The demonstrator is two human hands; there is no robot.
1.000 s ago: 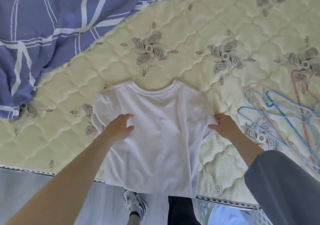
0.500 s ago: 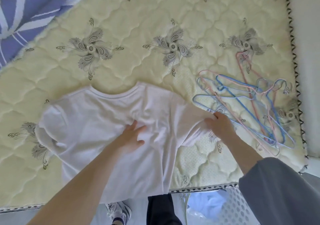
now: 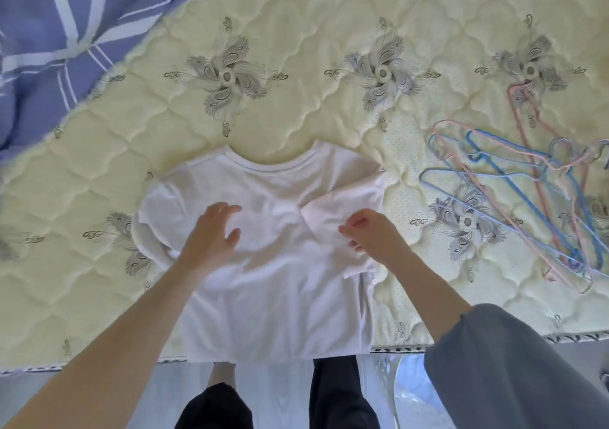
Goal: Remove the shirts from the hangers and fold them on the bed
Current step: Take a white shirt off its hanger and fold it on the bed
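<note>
While our right hand (image 3: 369,235) pinches the sleeve (image 3: 342,202) folded inward onto the white shirt (image 3: 280,296), our left hand (image 3: 214,235) spreads open over its chest. Next, we judge, the opposite sleeve (image 3: 155,211) needs folding across. The shirt lies on the quilted mattress (image 3: 296,105), with hangers (image 3: 565,257) right of it and a blue blanket (image 3: 49,33) beyond it, leftward.

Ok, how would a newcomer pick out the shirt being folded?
Find the cream quilted mattress, purple striped duvet at its far left corner, wire hangers at right. Between them, at the near edge, lies the white T-shirt, collar away: the only plain, patternless cloth there.
</note>
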